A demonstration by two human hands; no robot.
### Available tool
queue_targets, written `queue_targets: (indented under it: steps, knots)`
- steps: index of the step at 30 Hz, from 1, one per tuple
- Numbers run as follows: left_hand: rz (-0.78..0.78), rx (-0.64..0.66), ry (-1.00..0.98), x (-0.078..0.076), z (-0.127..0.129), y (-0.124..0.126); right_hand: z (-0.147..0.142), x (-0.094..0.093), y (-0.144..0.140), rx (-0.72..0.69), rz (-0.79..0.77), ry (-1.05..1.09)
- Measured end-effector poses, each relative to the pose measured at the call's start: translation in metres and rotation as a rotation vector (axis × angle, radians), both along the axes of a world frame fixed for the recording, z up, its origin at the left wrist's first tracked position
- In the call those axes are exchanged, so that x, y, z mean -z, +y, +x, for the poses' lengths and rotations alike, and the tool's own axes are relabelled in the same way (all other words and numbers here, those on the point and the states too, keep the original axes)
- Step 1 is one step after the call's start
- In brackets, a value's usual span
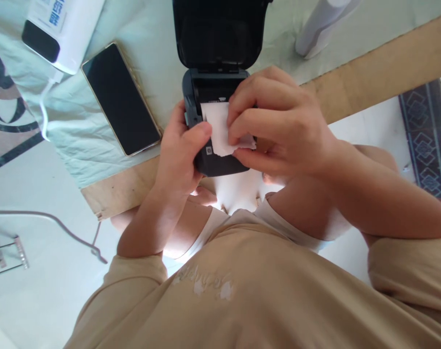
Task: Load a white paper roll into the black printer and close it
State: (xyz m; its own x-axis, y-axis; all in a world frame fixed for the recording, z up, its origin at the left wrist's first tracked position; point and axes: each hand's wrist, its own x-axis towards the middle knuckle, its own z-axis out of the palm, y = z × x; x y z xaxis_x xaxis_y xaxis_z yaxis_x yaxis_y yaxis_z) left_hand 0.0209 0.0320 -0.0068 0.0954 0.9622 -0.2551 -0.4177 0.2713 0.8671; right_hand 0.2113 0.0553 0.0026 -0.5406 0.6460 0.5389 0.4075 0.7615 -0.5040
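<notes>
A small black portable printer point(225, 166) is near the table's edge with its lid point(220, 39) swung back. My left hand point(176, 155) grips its left side, the thumb lying over the rim. A white paper roll point(217, 128) sits at the printer's open bay, its lower edge overlapping the front of the body. The fingers of my right hand point(278, 121) are closed on the roll's right side and on a loose end of paper. Those fingers cover part of the bay.
Left of the printer lies a smartphone point(120, 99), screen dark. Beyond it is a white device point(65, 39) with a white cable point(43, 106). A white cylindrical object point(320, 26) stands at the upper right. The table point(380, 63) has a wooden front edge and a pale green cloth.
</notes>
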Motion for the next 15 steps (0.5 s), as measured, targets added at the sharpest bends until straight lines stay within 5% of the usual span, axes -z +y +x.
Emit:
queue_targets:
  steps: [3, 8, 15]
  knots:
    - [-0.002, 0.003, 0.048, 0.0, 0.0, 0.0, 0.004, 0.0, 0.003, -0.04, -0.018, 0.047]
    - [0.006, 0.041, 0.065, 0.001, -0.002, 0.0, 0.006, -0.004, 0.006, 0.136, -0.077, -0.022]
    - [0.025, 0.028, 0.117, 0.0, -0.001, 0.0, 0.005, -0.01, 0.005, 0.085, -0.212, -0.105]
